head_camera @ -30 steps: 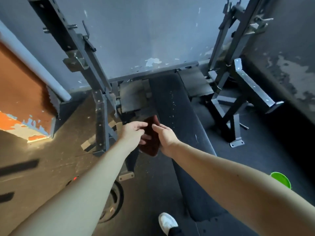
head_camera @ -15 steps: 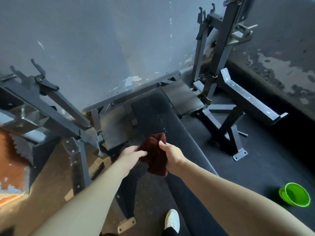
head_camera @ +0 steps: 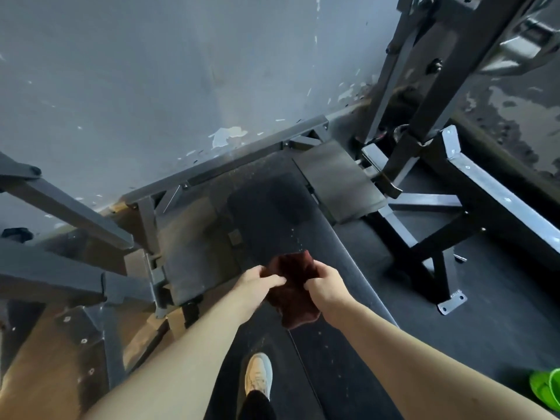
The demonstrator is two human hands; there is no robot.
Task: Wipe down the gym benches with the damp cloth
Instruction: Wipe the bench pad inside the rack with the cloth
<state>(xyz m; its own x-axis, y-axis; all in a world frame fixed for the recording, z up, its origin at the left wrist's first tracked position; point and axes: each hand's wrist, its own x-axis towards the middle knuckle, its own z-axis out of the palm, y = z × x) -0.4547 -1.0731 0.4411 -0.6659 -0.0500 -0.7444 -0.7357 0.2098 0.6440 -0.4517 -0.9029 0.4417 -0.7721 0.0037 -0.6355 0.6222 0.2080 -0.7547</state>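
**Left hand** (head_camera: pixel 257 281): fingers curled, the cloth's left edge pinched.

**Right hand** (head_camera: pixel 325 284): fingers curled, the cloth's right edge gripped.

**Cloth** (head_camera: pixel 292 295): dark red and crumpled. It is held between both hands and hangs below them over the bench. Contact with the pad cannot be told.

**Bench** (head_camera: pixel 272 204): a dark pad running from 12 o'clock of the hands down past 6 o'clock. Pale specks are noted on its surface.

**Shoe** (head_camera: pixel 258 374): pale, seen at 6 o'clock, just beside the pad.

**Rack** (head_camera: pixel 424 122): dark steel uprights at 1 o'clock.

**Bucket** (head_camera: pixel 547 389): green, at 4 o'clock, well apart and cut off by the frame edge.

**Wall** (head_camera: pixel 151 86): grey with chipped paint, at 12 o'clock.

**Step in hand**: judged to be readying the cloth, which is being spread or refolded. Wiping is not yet begun.

**Next move**: the cloth is to be flattened under one palm and laid on the pad. It is then to be drawn along the pad's length with steady pressure. A forward reach toward 12 o'clock is called for.
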